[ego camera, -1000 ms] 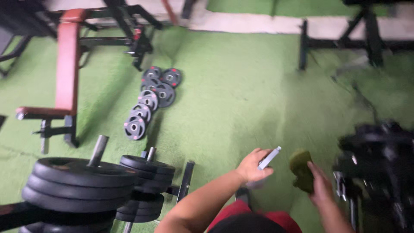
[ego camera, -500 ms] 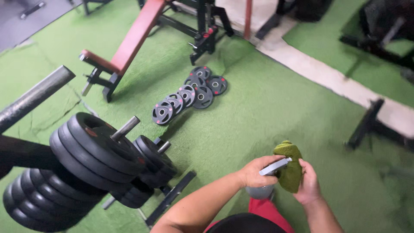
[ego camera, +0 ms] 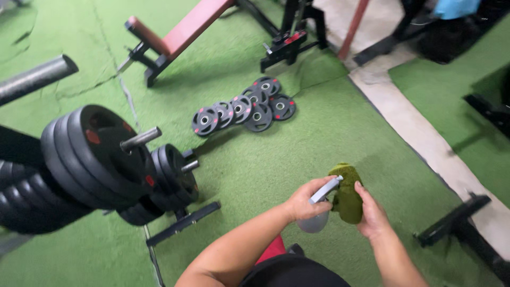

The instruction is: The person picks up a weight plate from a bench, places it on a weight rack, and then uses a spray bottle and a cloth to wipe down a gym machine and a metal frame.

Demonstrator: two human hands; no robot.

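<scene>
Two hands meet above the green turf (ego camera: 319,138): the left hand (ego camera: 305,201) grips a grey spray bottle (ego camera: 319,207), its nozzle touching the olive-green cloth (ego camera: 348,195) clutched in the right hand (ego camera: 372,218).

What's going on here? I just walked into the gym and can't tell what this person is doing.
A person stands on green turf, looking down at their own hands. The left hand grips a grey spray bottle with its nozzle pointed at an olive-green cloth, which the right hand holds close against it. On the person's left, a rack carries large black weight plates. Smaller plates lie on the turf ahead, near a red-padded bench.
</scene>
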